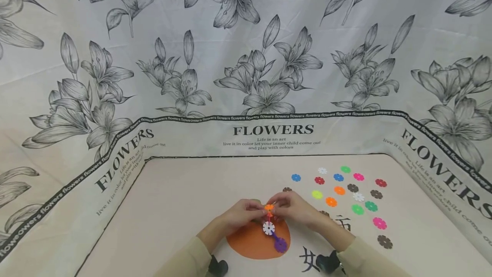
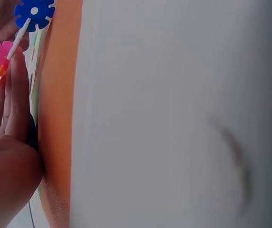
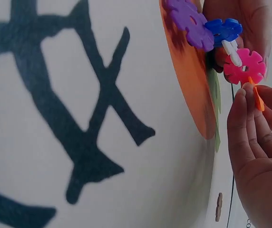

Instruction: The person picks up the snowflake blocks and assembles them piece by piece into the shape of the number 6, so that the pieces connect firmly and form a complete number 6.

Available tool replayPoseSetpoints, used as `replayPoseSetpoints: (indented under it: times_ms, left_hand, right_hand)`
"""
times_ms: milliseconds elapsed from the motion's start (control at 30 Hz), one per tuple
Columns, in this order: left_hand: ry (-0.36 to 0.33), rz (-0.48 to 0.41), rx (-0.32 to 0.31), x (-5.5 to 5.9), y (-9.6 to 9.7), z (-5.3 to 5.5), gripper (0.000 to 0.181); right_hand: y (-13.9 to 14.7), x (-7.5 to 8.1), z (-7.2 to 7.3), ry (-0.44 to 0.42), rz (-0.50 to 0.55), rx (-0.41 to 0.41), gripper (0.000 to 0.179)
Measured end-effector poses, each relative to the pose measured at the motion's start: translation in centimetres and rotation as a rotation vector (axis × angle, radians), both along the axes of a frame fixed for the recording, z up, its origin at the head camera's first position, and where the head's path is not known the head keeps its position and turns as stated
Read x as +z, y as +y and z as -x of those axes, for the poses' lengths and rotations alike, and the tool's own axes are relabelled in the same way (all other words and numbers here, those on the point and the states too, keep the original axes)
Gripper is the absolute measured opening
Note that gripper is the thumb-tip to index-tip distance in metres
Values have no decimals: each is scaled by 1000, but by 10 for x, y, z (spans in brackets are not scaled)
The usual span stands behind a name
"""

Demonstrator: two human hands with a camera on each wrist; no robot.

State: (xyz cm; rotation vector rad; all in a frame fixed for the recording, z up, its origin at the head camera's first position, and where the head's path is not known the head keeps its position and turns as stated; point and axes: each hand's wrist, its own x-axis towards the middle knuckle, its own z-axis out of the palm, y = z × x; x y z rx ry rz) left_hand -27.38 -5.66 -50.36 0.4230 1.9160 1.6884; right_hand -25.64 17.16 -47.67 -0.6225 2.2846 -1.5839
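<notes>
A short chain of notched plastic flower discs hangs between the two hands. Down the chain come an orange disc [image 1: 269, 207], a pink disc [image 3: 244, 68], a white disc [image 1: 268, 228], a blue disc [image 3: 224, 31] and a purple disc [image 1: 281, 245]. My left hand [image 1: 244, 213] pinches the upper end of the chain at the orange disc from the left. From the other side, my right hand [image 1: 291, 207] pinches the orange disc between thumb and fingertips. In the left wrist view the fingers partly hide the orange disc.
An orange round patch [image 1: 251, 243] lies on the pale cloth beneath the chain. Loose flower discs spread to the right, among them a blue disc [image 1: 296, 178], a yellow disc [image 1: 317, 194] and a brown disc [image 1: 385, 242]. Floral cloth walls [image 1: 269, 136] enclose the table.
</notes>
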Motion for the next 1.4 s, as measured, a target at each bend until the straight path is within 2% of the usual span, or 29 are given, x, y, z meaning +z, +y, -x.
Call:
replayPoseSetpoints:
  times_ms: [233,367,600,700,900,1067,1167,1300,1400]
  left_hand:
    - [-2,-24,7,-4,0,1,12]
    - [-12,-13,26,-4,1,-1,11]
    - [-37,11,60,-1,5,-6,8]
    - [-37,4,66,1,4,-6,8]
    - [-22,-13,54,2,2,-4,8]
    - [-21,-20,54,5,0,-6,7]
    - [-29,-24,53,6,-1,-6,7]
    - [-32,-21,51,6,0,-6,7]
    - [-26,-11,52,5,1,-6,9]
  right_hand:
    - [-2,-2,-1,-19,3,18,23]
    - [6,2,-3,5,-63,8,26]
    - [43,15,-8,72,-156,-33,33]
    - [62,21,-10,101,-215,-77,32]
    - [97,26,-15,197,-407,-166,27]
    - [117,20,-19,208,-493,-190,29]
    - [124,14,-20,195,-502,-167,29]
    - [126,6,-21,165,-498,-115,19]
    - [126,4,-21,146,-495,-113,20]
